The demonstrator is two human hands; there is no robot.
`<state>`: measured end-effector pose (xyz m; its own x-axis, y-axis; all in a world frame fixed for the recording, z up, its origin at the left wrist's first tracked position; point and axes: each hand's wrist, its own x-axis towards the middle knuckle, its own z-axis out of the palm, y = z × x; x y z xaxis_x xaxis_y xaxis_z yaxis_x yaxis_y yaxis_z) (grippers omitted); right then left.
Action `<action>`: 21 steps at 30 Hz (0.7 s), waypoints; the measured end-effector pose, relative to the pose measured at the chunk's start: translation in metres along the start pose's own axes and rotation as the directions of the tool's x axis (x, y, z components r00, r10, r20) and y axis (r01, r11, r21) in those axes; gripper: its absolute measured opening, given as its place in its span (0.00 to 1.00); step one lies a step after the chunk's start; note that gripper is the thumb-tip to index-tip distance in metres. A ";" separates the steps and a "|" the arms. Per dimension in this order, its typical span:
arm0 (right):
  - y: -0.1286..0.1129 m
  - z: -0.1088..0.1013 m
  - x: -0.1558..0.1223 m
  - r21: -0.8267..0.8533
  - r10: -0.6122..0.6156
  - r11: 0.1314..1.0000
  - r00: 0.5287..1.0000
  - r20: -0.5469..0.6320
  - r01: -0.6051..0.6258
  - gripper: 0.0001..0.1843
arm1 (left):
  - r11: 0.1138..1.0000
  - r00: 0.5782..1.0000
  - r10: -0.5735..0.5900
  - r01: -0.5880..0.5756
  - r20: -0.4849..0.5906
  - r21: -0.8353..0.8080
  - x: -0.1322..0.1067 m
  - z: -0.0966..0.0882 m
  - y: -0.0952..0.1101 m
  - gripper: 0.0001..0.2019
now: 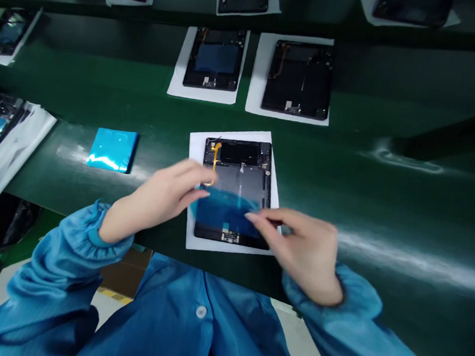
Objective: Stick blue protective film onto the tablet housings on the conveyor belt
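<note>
A thin, see-through blue film (pixel 227 207) hangs or lies over the lower half of an opened tablet (pixel 248 179); whether it touches the tablet I cannot tell. My right hand (pixel 298 246) pinches the film near its right edge with thumb and forefinger. My left hand (pixel 164 194) is over the tablet's left side, close to the film's upper left part, thumb and fingers apart and slightly blurred. The tablet's inside faces up, with an orange ribbon cable (pixel 215 162) at its upper left. Under it is a white sheet (pixel 196 147).
On the green bench (pixel 384 200), left of the tablet, is a stack of shiny blue sheets (pixel 112 149). Two opened tablets (pixel 216 58) (pixel 298 81) lie on white sheets behind. More devices and white wrapping (pixel 15 155) are at far left. Several others line the upper shelf (pixel 316 14).
</note>
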<state>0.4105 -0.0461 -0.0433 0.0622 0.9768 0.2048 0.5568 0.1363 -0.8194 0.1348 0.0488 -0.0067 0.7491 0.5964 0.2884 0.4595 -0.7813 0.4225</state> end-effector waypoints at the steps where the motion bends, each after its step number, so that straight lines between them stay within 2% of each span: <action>1: 0.009 -0.002 0.008 0.057 0.119 0.991 0.993 0.009 -0.119 0.06 | 0.999 0.998 -0.032 0.032 -0.047 0.011 0.005 0.004 -0.009 0.16; 3: 0.028 -0.004 0.024 0.205 0.359 0.909 0.932 0.056 -0.362 0.11 | 0.997 0.993 -0.079 0.079 -0.082 -0.004 0.009 0.014 -0.029 0.21; 5: 0.046 -0.001 0.036 0.332 0.512 0.786 0.850 0.121 -0.521 0.18 | 0.995 0.998 -0.058 0.060 0.032 -0.084 0.008 0.023 -0.046 0.14; 7: 0.058 0.004 0.042 0.390 0.585 0.703 0.796 0.158 -0.594 0.25 | 0.984 0.979 -0.013 0.049 0.205 -0.171 0.003 0.031 -0.059 0.08; 9: 0.065 0.008 0.042 0.399 0.617 0.671 0.769 0.169 -0.626 0.28 | 0.972 0.954 0.019 0.052 0.300 -0.227 -0.001 0.039 -0.068 0.06; 14: 0.062 0.008 0.032 0.358 0.621 0.686 0.766 0.166 -0.633 0.27 | 0.961 0.940 0.045 0.051 0.337 -0.270 -0.008 0.049 -0.076 0.11; 21: 0.061 -0.001 0.025 0.232 0.567 0.774 0.808 0.158 -0.589 0.23 | 0.964 0.961 0.078 -0.005 0.264 -0.266 -0.013 0.055 -0.075 0.16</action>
<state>0.4468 -0.0131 -0.0870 0.2347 0.8930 -0.3839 0.2025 -0.4312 -0.8792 0.1166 0.0892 -0.0894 0.8821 0.4638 0.0828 0.3123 -0.7072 0.6342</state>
